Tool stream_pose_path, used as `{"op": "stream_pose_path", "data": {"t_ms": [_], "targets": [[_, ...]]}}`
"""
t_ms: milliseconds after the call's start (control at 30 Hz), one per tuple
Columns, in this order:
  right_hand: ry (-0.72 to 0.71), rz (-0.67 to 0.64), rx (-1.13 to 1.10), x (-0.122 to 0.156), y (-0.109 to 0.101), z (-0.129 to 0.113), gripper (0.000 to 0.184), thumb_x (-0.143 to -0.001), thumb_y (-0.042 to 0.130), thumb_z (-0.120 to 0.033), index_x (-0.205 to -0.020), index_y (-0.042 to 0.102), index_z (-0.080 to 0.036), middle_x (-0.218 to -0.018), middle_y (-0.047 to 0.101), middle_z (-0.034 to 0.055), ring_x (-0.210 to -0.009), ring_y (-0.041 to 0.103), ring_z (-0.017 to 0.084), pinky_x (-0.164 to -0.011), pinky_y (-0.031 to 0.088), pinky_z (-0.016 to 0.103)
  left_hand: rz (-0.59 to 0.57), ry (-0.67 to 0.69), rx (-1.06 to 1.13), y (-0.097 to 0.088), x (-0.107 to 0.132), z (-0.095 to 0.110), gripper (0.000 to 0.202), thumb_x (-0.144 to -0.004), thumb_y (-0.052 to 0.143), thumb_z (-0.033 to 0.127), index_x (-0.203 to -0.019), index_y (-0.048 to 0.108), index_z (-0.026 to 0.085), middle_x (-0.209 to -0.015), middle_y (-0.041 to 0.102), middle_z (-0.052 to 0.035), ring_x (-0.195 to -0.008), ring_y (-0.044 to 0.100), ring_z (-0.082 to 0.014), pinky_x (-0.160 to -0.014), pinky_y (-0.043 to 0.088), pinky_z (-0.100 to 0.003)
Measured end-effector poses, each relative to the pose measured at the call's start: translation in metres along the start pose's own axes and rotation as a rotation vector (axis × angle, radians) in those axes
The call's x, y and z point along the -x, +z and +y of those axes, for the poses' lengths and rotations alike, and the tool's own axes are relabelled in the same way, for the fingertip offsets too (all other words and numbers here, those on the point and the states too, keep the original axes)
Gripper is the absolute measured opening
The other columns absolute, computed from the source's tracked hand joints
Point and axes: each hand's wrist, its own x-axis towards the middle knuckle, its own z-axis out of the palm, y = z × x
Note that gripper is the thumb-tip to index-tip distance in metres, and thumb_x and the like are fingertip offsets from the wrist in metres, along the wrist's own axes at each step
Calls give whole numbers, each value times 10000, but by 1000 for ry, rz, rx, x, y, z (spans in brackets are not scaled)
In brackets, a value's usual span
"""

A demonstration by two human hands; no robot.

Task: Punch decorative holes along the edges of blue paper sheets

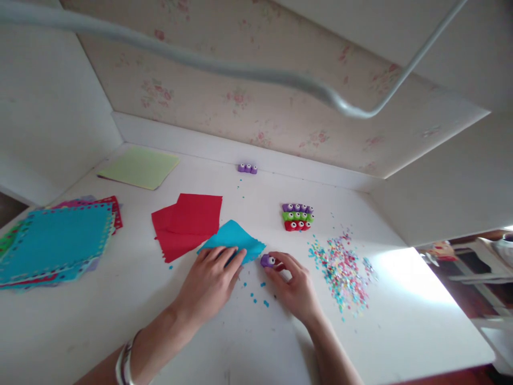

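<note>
My left hand (214, 272) rests with its fingers lying flat on a sheet of blue paper (236, 235), whose near part is hidden under them. My right hand (294, 283) pinches a small purple craft punch (266, 260) with a white eye-like button, between thumb and index finger. The punch is at the right corner of the blue sheet; whether the paper sits in its slot I cannot tell. Small blue punched bits (256, 297) lie between the hands. Overlapping red paper sheets (192, 219) lie to the left, next to the blue one.
A stack of edge-punched coloured paper (64, 235) lies far left, with pale green paper (138, 167) behind. Several purple, green and red punches (297, 216) stand in rows beyond my right hand, more purple punches (247, 168) by the wall. Confetti (344, 275) is heaped at right.
</note>
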Motion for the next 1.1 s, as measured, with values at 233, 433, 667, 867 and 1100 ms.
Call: {"op": "stream_pose_path", "data": {"t_ms": [233,433,667,867,1100], "targets": [[-49,1,71,-1,6,-3,242,-918,603,-330,-1142,646,-251,-1015,686,53,-824,644,175,-755,548,304,-33,18,9,2,6,2,564,-814,473,14,-1336,554,214,-1331,602,-78,-1133,572,-257,-922,460,-421],[8,17,22,-2,1,4,251,-910,619,-331,-1148,650,-259,-1078,674,51,-813,663,163,-753,551,298,-43,17,50,4,5,2,409,-900,480,99,-1252,613,261,-1306,626,-35,-1183,543,-260,-973,420,-470],[50,25,2,-2,0,8,277,-896,640,-357,-1155,656,-260,-1065,679,53,-796,671,167,-737,558,305,6,19,56,7,7,1,412,-929,454,118,-1300,584,243,-1362,587,-57,-1266,493,-268,-1157,215,-555],[73,23,6,-3,1,4,275,-892,641,-367,-1143,663,-256,-1061,680,52,-778,662,161,-673,550,281,31,30,39,5,7,2,397,-944,442,136,-1298,585,245,-1357,590,-56,-1263,498,-257,-1162,232,-532],[64,25,31,-3,3,4,278,-890,640,-371,-1136,668,-244,-1043,686,60,-774,657,167,-691,549,289,50,35,31,4,6,3,415,-937,446,123,-1313,578,237,-1368,582,-63,-1259,502,-262,-1156,253,-541]]}}
